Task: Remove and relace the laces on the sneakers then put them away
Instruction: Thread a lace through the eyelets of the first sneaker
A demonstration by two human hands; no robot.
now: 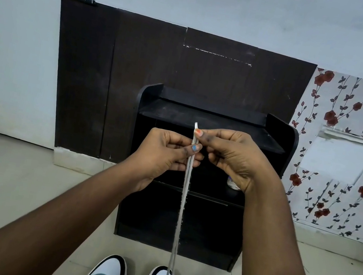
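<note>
Down at the floor sit two sneakers (104,274), toes forward, and a white lace (181,210) rises taut from the right one. Left hand (165,154) and right hand (228,155) both pinch its doubled top. Behind them stands a black cabinet (272,138) against the wall.

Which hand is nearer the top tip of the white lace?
Right. The right hand pinches the lace just under its upper tip, at the top of the held stretch. The left hand pinches it lower down, directly below the right hand's pinch.
</note>
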